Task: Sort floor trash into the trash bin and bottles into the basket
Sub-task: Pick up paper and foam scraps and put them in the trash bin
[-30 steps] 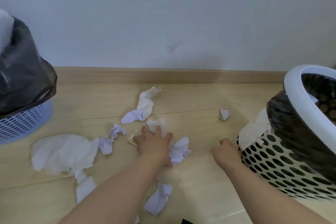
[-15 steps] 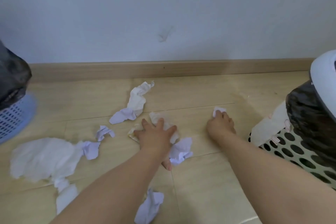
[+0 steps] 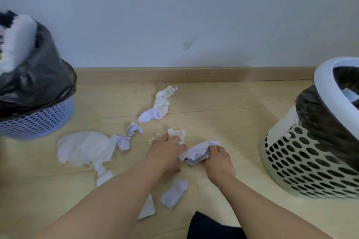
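Crumpled white-lilac paper wad (image 3: 196, 154) lies on the pale wood floor (image 3: 223, 122), dead centre, between both hands.

What changed:
- Right hand (image 3: 218, 158) is on the wad, fingers (image 3: 212, 148) curled over its right edge. Half a second ago it was out at a small white scrap nearer the wall. That scrap is gone from the floor, so it's probably in the palm; can't confirm.
- Left hand (image 3: 167, 151) was flat on the crumpled cream tissue (image 3: 177, 135). Now its fingers are bunched round the tissue, pinching it up.

My read: still gathering, both hands loading up, nothing dropped in on this pass. The carry to a container looks like the next step.

Still on the floor:
- long twisted white tissue (image 3: 163, 103)
- small lilac paper scrap (image 3: 134, 128)
- large flat white tissue sheet (image 3: 85, 147)
- lilac crumpled scrap (image 3: 174, 193) between the forearms
- white paper strip (image 3: 147, 209) by the left forearm

No bottles in sight.

Containers: white perforated plastic bin with black liner (image 3: 310, 170) is just right of the right hand. Lilac-blue mesh basket with black bag (image 3: 38, 122) is well off to the left. Can't tell which one is meant for trash.

Writing and brands: none readable on any paper or container.
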Demonstrator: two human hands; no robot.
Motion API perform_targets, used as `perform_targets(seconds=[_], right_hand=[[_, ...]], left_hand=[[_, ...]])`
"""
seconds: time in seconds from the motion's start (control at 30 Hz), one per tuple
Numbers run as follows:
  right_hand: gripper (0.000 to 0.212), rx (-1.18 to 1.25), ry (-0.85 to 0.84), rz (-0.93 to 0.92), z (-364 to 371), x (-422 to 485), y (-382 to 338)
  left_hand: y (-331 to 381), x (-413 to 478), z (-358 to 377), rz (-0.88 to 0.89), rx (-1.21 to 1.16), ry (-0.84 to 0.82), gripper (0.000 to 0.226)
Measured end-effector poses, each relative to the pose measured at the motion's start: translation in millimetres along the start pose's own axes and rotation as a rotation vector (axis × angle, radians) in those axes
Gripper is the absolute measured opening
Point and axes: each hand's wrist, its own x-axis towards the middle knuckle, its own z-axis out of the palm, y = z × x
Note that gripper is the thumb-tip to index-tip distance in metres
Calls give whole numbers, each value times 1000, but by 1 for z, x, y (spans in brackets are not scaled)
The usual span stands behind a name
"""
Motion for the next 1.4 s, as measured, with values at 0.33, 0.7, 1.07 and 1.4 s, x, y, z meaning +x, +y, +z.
perform_targets(seconds=[0.33, 0.7, 1.07, 1.4], right_hand=[[17, 38, -161, -97, 19, -67, -65], [42, 249, 88, -95, 19, -78, -70], [16, 40, -200, -163, 35, -72, -70], [18, 302, -118, -51, 2, -75, -69]], left_hand=[[-46, -90, 25, 15, -66, 27, 48], [-63, -134, 64, -132, -213, 430, 43], [-68, -130, 72, -207, -213, 151, 70], [-57, -126, 59, -168, -245, 401, 45]])
